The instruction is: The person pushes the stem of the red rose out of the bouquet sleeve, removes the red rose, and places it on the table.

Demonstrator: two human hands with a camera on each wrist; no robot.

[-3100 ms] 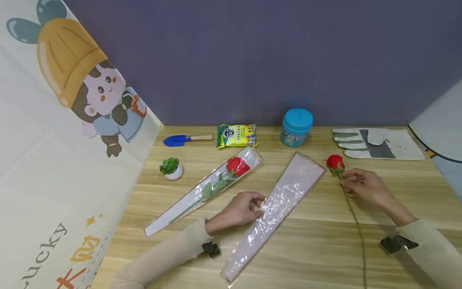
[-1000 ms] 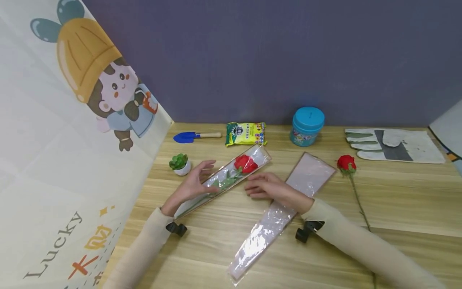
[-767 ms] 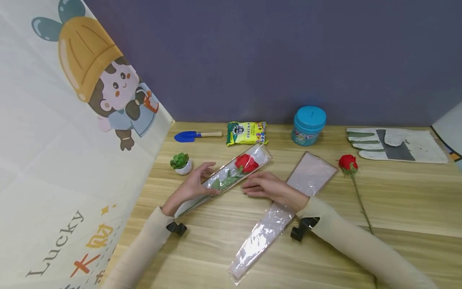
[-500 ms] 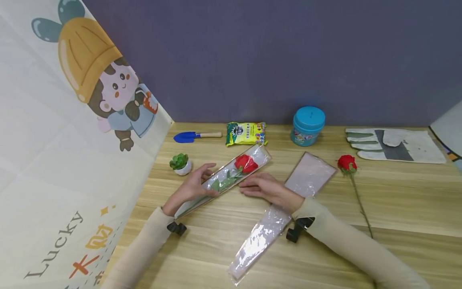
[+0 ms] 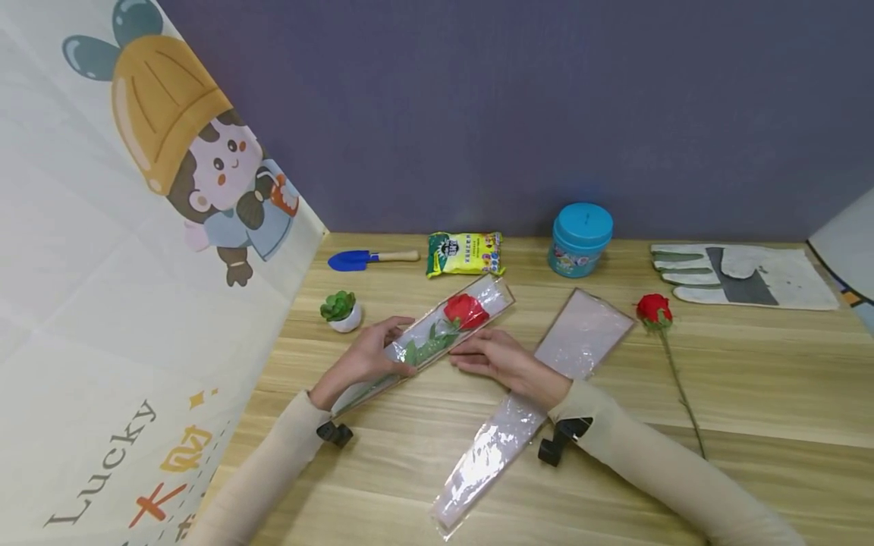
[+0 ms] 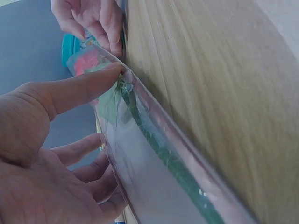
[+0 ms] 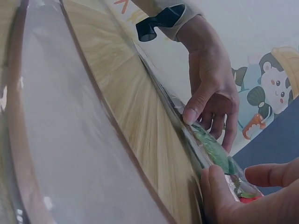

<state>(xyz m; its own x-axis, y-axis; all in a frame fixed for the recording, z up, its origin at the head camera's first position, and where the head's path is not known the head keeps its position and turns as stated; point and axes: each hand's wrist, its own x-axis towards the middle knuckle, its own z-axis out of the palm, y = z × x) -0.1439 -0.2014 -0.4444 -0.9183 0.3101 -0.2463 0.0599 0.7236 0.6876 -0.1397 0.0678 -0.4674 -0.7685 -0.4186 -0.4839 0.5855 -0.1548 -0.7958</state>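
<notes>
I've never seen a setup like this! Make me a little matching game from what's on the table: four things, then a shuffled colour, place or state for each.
Things:
1. trowel
2. tub
3. loose rose
4. wrapped rose

Descriptions:
A. red, without any wrapping
B. in clear wrapping, with the left hand on it
C. blue blade, wooden handle
D. stands upright, with a blue lid on

Right pairs: 1-C, 2-D, 3-A, 4-B.

A wall — plain, slate-blue — backs the wood-grain tabletop.
</notes>
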